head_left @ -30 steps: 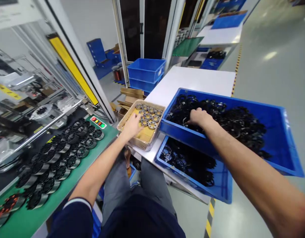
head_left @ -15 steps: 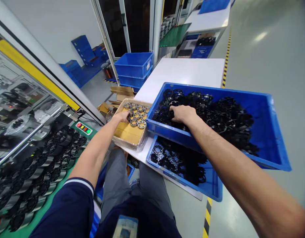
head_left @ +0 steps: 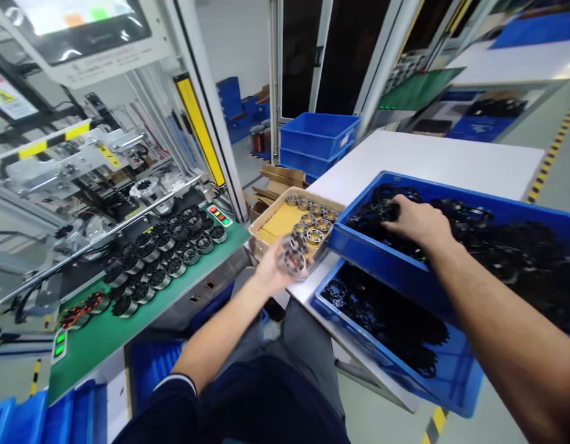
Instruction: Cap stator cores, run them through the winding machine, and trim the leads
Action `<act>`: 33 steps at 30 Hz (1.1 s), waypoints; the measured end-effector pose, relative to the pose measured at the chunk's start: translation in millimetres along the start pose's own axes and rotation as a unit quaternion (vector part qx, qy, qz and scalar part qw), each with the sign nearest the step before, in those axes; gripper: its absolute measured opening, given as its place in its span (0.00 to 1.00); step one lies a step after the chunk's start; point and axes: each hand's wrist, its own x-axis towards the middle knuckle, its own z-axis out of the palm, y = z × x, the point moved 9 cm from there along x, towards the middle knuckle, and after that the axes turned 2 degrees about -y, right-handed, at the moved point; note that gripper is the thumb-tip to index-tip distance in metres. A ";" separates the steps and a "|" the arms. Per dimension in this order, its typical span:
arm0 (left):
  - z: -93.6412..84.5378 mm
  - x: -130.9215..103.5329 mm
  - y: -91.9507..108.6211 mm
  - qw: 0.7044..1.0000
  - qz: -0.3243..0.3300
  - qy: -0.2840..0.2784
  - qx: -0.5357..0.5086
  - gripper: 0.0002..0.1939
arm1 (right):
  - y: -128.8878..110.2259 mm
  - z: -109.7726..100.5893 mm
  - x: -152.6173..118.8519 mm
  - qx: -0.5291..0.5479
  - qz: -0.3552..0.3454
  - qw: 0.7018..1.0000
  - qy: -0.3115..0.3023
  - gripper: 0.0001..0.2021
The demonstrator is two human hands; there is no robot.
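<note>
My left hand point(head_left: 272, 271) is closed around what look like two metal stator cores point(head_left: 292, 260), blurred by motion, in front of the cardboard box point(head_left: 266, 239). Inside that box, more ring-shaped stator cores stand in rows on a yellow-brown sheet. My right hand point(head_left: 422, 223) reaches into the upper blue bin point(head_left: 382, 251), its fingers curled on a black plastic ring part point(head_left: 389, 212). Many similar black parts point(head_left: 511, 237) fill the bin around it. Below, a second blue bin point(head_left: 382, 351) holds more black parts.
On the left, a green bench point(head_left: 174, 302) carries rows of stators with black end pieces point(head_left: 146, 246), beside a machine with a guard post point(head_left: 199, 129). Stacked blue bins point(head_left: 317, 139) stand behind the box. A white table point(head_left: 456, 154) supports the bins.
My left hand has lifted stator cores out of the cardboard box and come nearer to me. My right hand stays in the upper bin, now with a black ring part. My view has turned left.
</note>
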 end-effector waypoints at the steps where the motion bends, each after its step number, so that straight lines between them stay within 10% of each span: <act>1: 7.9 -23.5 -17.8 1.000 0.000 -0.001 -0.019 0.42 | -2.1 -8.8 -4.3 0.019 0.017 1.000 0.003 0.19; 7: -3.0 -136.6 -81.5 0.997 0.024 0.037 -0.062 0.45 | -31.6 -59.5 -77.4 0.218 0.054 0.965 0.137 0.19; 17: -48.3 -234.3 -30.7 0.974 0.148 0.167 0.049 0.43 | -212.4 29.3 -337.6 0.566 -0.182 0.802 0.065 0.18; 25: -49.3 -240.7 -16.2 0.954 0.200 0.146 0.172 0.39 | -268.6 44.2 -340.3 0.659 -0.291 0.681 -0.134 0.24; 30: -63.0 -232.8 -23.9 0.962 0.203 0.126 0.130 0.38 | -265.2 41.6 -326.0 0.586 -0.277 0.760 -0.048 0.21; 33: -70.4 -231.6 -30.4 0.966 0.189 0.127 0.121 0.39 | -270.2 43.5 -322.3 0.591 -0.289 0.752 -0.025 0.23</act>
